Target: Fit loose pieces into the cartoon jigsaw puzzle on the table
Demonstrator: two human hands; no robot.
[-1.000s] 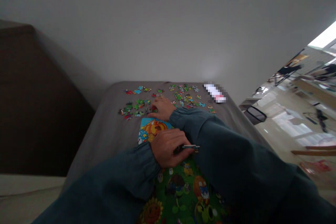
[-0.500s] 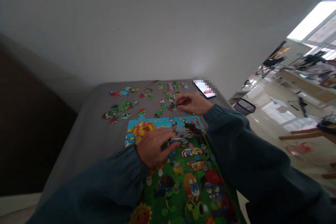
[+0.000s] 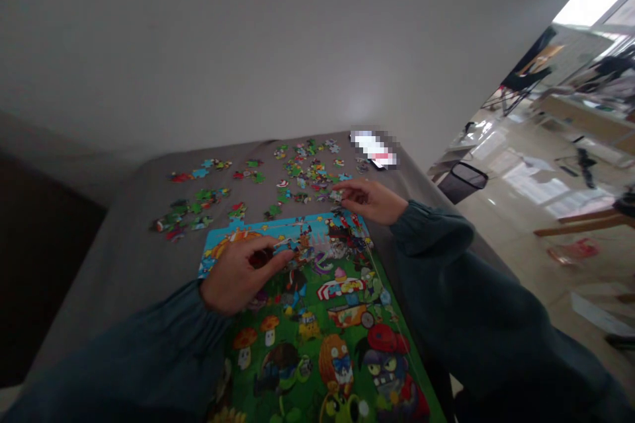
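A colourful cartoon jigsaw puzzle (image 3: 317, 304), green below with a blue strip along its top, lies on the grey cloth. Over its upper left part is my left hand (image 3: 238, 274), its thumb and index finger around a thin puzzle piece (image 3: 282, 242) seen nearly edge-on. Just beyond the puzzle's top right corner, my right hand (image 3: 374, 201) has curled fingers, with the fingertips at a small greyish puzzle piece (image 3: 337, 196). Loose pieces (image 3: 302, 168) lie scattered past the top edge, and another group (image 3: 191, 211) lies to the left.
A lit phone (image 3: 372, 147) rests at the table's far right corner. The grey cloth (image 3: 124, 244) covers the table, which meets a pale wall (image 3: 248, 46). On the floor to the right stand a dark mesh bin (image 3: 461, 182) and wooden furniture legs (image 3: 575, 225).
The view has shifted, so the table appears further left. My left hand has moved left over the puzzle with its piece. My right hand has moved slightly right relative to the loose pieces.
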